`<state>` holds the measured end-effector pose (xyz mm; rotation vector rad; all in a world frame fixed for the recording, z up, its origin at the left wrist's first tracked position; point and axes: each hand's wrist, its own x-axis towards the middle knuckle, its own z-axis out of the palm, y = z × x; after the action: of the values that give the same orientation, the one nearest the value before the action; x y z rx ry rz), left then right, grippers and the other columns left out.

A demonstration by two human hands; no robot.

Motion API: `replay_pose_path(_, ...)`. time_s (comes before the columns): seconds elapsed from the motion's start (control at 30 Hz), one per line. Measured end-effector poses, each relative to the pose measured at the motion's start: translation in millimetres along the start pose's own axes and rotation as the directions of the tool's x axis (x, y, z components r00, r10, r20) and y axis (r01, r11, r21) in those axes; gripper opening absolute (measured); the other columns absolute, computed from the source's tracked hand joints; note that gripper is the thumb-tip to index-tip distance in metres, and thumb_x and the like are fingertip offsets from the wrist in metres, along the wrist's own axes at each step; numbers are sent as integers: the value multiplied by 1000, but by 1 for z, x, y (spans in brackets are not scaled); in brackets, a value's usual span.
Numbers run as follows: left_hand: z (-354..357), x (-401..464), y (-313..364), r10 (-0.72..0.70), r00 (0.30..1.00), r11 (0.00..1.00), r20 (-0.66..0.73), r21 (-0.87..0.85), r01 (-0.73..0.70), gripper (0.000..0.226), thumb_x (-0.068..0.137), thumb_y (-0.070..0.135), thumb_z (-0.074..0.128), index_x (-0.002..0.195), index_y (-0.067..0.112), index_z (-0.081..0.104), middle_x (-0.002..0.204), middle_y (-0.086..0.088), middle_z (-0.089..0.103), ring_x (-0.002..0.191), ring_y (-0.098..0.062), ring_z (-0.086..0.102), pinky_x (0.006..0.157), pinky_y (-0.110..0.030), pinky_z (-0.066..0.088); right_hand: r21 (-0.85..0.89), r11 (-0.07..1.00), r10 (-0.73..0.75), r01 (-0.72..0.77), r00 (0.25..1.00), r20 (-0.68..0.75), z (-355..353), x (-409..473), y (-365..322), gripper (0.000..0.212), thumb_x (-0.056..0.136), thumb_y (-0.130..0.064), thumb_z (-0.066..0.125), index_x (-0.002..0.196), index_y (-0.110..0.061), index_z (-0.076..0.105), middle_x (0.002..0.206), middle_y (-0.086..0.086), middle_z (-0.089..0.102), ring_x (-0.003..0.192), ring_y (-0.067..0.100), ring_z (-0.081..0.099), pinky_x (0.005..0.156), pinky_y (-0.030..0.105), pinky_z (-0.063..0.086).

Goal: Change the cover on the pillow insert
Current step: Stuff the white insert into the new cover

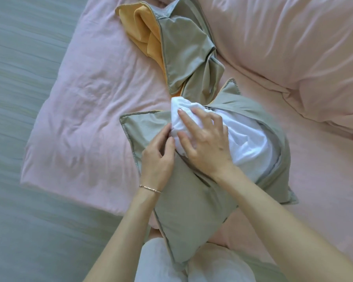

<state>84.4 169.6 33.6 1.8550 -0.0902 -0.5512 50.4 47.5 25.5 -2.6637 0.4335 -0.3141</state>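
Grey-clad knees [163, 261] meet pink bed [80, 119] beside grey floor [18, 78].

the pillow insert [251, 143] at centre frame is plain white. its cover [192, 216] is plain grey-green. the spare cover [183, 51] at upper centre is grey-green outside, yellow-orange inside. the bedding [86, 102] is plain pale pink.

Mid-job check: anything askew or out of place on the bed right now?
The white pillow insert bulges out of the gaping opening of the sage cover, bunched under the right hand. The left hand pinches the opening's edge. A second sage-and-yellow cover lies crumpled beyond. No damage visible.
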Motion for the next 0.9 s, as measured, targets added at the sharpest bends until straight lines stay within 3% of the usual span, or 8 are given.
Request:
replay_pose_path(0.07, 0, 2, 5, 36, 980, 993, -198, 120, -12, 24, 89, 11, 54, 110, 11, 65, 109, -1, 67, 97, -6, 60, 89, -22, 47, 16, 1000, 11, -12, 999, 52, 5, -3, 12, 46, 86, -42, 46, 124, -19, 59, 113, 10, 60, 98, 31, 50, 82, 39, 42)
replay_pose_path(0.13, 3, 9, 8, 105, 970, 961, -220, 275, -41, 14, 85, 9, 60, 97, 9, 68, 95, -4, 65, 87, -19, 61, 85, -32, 47, 82, 996, 31, -38, 996, 78, 2, -9, 21, 44, 87, -38, 45, 121, -15, 60, 97, 10, 63, 87, 33, 54, 84, 30, 36)
replay_pose_path(0.3, 13, 30, 18, -39, 996, 935, -84, 347, 66, 11, 89, 19, 55, 82, 12, 60, 86, -2, 56, 89, -24, 57, 77, -24, 38, 194, 961, 164, -195, 972, 167, -5, -31, 13, 34, 86, -24, 49, 112, -8, 64, 94, 9, 68, 87, 31, 54, 75, 26, 33)
replay_pose_path(0.43, 3, 42, 20, -221, 968, 886, 121, 441, 148, 22, 85, 34, 62, 88, 13, 54, 77, 5, 55, 81, -18, 55, 71, -24, 38, 240, 958, 128, -159, 982, 139, -4, -45, 12, 35, 85, -24, 40, 104, -5, 63, 88, 9, 66, 83, 27, 52, 70, 25, 32)
replay_pose_path(0.57, 0, 54, 30, -248, 900, 737, 359, 673, -66, 22, 87, 35, 59, 91, 14, 53, 85, 0, 57, 80, -18, 51, 69, -27, 36, 330, 935, 126, -135, 991, 46, -5, -52, 8, 26, 84, -16, 46, 97, -3, 66, 83, 5, 67, 77, 16, 44, 69, 19, 32)
replay_pose_path(0.63, 4, 58, 30, -200, 911, 659, 360, 738, -147, 17, 91, 24, 51, 92, 9, 58, 94, -10, 64, 90, -27, 54, 70, -30, 36, 346, 930, 118, -127, 992, 48, -1, -49, 1, 29, 84, -18, 45, 95, -2, 67, 80, 4, 68, 74, 23, 50, 68, 22, 34)
replay_pose_path(0.77, -10, 59, 18, -234, 957, 818, 170, 566, 99, 17, 90, 12, 51, 86, 6, 66, 90, -15, 65, 91, -26, 56, 73, -29, 38, 298, 952, 57, -64, 998, 32, 11, -38, -12, 29, 83, -20, 45, 89, -5, 69, 74, 4, 69, 65, 28, 57, 64, 23, 33)
replay_pose_path(0.9, -43, 65, 7, -498, 861, 865, 106, 133, 484, 28, 91, 7, 53, 63, 10, 58, 54, -4, 57, 60, -18, 52, 63, -25, 42, 281, 960, -13, -4, 998, 59, 22, -30, -30, 27, 84, -21, 45, 81, -9, 69, 66, 2, 66, 62, 27, 57, 62, 26, 33)
